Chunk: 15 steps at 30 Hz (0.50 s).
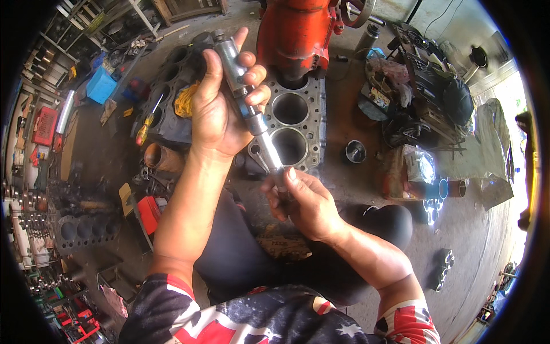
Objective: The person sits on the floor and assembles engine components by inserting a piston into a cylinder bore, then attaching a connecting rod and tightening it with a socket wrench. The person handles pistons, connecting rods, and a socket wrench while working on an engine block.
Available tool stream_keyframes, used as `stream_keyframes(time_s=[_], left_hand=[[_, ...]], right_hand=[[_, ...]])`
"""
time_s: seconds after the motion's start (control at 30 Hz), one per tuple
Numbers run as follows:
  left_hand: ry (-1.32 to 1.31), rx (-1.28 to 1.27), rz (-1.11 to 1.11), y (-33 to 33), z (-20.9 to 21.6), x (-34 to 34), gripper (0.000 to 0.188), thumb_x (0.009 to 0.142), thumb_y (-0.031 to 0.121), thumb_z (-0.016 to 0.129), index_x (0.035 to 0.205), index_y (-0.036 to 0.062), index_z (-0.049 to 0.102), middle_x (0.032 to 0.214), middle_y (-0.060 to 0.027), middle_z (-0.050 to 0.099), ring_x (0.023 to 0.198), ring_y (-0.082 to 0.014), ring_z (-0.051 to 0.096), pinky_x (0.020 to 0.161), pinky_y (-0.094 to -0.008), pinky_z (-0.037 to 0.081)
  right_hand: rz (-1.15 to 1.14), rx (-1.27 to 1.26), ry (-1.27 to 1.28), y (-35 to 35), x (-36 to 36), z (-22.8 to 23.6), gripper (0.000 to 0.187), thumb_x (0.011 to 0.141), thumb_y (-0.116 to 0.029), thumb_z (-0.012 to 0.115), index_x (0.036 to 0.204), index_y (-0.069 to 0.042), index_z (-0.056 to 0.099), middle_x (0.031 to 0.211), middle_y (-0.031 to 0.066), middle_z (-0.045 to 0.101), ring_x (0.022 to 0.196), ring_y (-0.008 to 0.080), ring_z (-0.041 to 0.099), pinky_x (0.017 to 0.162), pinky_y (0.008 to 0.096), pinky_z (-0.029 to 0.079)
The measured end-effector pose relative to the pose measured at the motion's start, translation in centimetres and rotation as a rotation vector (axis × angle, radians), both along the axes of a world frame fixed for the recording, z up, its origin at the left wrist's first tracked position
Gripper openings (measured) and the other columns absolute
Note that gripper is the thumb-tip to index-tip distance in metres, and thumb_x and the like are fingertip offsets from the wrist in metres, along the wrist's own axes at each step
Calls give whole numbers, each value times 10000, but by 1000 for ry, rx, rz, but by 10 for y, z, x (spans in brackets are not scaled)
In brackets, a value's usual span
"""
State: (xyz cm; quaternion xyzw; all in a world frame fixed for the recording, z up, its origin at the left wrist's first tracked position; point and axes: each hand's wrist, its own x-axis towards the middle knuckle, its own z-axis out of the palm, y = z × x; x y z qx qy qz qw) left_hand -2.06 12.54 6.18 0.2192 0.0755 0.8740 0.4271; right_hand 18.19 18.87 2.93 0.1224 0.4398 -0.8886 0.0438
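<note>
My left hand (220, 114) is raised above the engine block, its fingers curled round the upper part of a long, stepped metal tool (266, 144). The tool is silvery, with a thick ribbed section at the top and a slimmer shaft below. It slants down to my right hand (306, 203), whose thumb and fingers grip its lower end and partly hide it. Its exact kind I cannot make out. Behind the tool lies the grey engine block (322, 123) with round cylinder bores, and a red machine (295, 37) stands over its far end.
Another dark engine block (166, 123) lies on the left, with a screwdriver (146, 123) and yellow cloth (186, 100) on it. A rusty cylinder sleeve (163, 156) is nearer me. On the right are a small metal cup (355, 151) and a cluttered bench (427, 80).
</note>
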Motion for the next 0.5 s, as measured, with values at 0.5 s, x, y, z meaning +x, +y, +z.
stream_keyframes(time_s=[0.5], left_hand=[[-9,-10,37,0,1,2,707,973,405,576,1504,19,313,1100,-40,563,889,-153,506,644,-258,497]], right_hand=[[-153,161,94,-5,3,2,244,1010,-262,603,1013,-18,599,777,13,559,657,81,493,595,247,411]])
